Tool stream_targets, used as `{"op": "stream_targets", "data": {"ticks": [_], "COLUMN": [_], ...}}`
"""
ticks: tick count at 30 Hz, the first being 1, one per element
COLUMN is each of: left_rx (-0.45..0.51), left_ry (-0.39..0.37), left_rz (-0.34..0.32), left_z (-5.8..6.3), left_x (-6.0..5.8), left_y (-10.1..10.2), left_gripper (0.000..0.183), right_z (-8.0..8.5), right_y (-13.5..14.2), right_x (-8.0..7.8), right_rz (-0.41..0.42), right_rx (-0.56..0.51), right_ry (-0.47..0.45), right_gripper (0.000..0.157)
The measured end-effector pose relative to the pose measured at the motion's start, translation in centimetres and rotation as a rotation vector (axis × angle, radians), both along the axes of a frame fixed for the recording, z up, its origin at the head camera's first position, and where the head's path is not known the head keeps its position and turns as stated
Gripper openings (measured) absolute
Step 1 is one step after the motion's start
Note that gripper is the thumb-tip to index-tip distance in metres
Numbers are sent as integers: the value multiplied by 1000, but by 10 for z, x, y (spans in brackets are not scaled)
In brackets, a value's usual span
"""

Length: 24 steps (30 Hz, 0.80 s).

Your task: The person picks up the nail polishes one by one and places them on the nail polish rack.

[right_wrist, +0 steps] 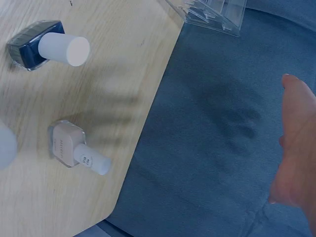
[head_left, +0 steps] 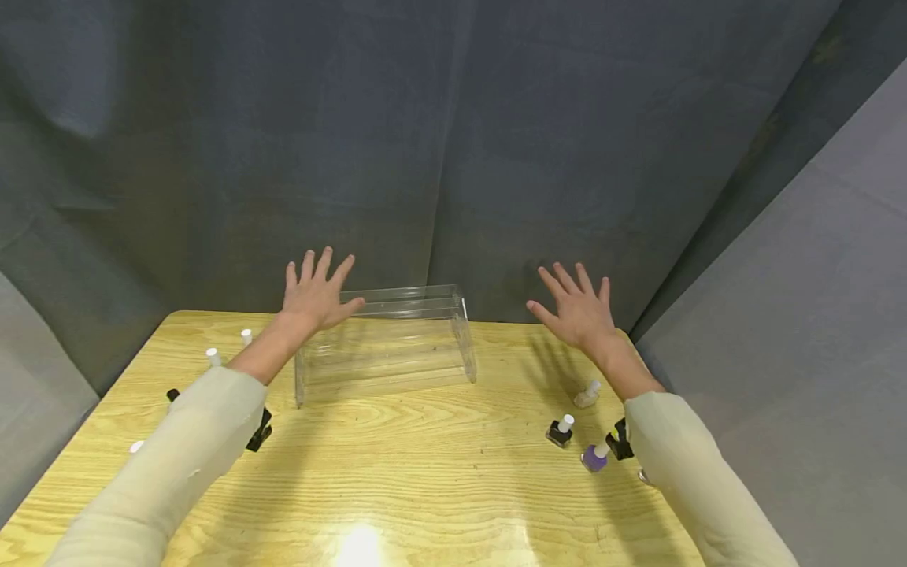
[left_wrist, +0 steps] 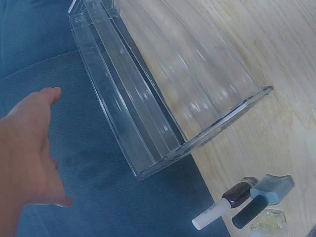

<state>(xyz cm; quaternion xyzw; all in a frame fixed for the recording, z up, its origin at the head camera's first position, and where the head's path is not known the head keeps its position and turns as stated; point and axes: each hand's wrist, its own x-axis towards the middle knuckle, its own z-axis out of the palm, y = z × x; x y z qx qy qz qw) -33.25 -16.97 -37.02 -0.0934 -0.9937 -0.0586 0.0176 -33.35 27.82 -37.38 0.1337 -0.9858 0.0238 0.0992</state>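
Observation:
My left hand (head_left: 312,301) is raised with fingers spread, in front of the left end of a clear acrylic rack (head_left: 386,354) in the head view. It holds nothing. The rack has stepped tiers and stands at the back of the table. My right hand (head_left: 579,313) is also spread and bare, raised over the back right of the table. Below it are a pale nail polish bottle (head_left: 586,395), a dark one with a white cap (head_left: 560,431) and a purple one (head_left: 594,457). The left wrist view shows the left hand (left_wrist: 29,153) beside the rack (left_wrist: 148,94).
More nail polish bottles stand at the left, among them a black one (head_left: 260,431) partly behind my left sleeve (head_left: 177,465). Another black bottle (head_left: 620,441) is next to my right sleeve. A dark curtain (head_left: 453,157) hangs behind the wooden table (head_left: 397,480).

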Motion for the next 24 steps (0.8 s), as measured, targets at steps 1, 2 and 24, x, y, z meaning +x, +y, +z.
{"op": "stream_targets", "data": {"ticks": [1, 2, 24], "left_rx": [0, -1, 130], "left_ry": [-3, -7, 94], "left_rz": [-1, -1, -85], "left_z": [0, 0, -28], "left_x": [0, 0, 53], "left_y": [0, 0, -24], "left_gripper": [84, 84, 64], "right_z": [0, 0, -26], "right_y": [1, 2, -11], "right_x": [0, 1, 25], "right_rz": [0, 0, 89], "right_rx": [1, -2, -108], "right_ry": [-6, -11, -92], "right_gripper": [79, 79, 46]}}
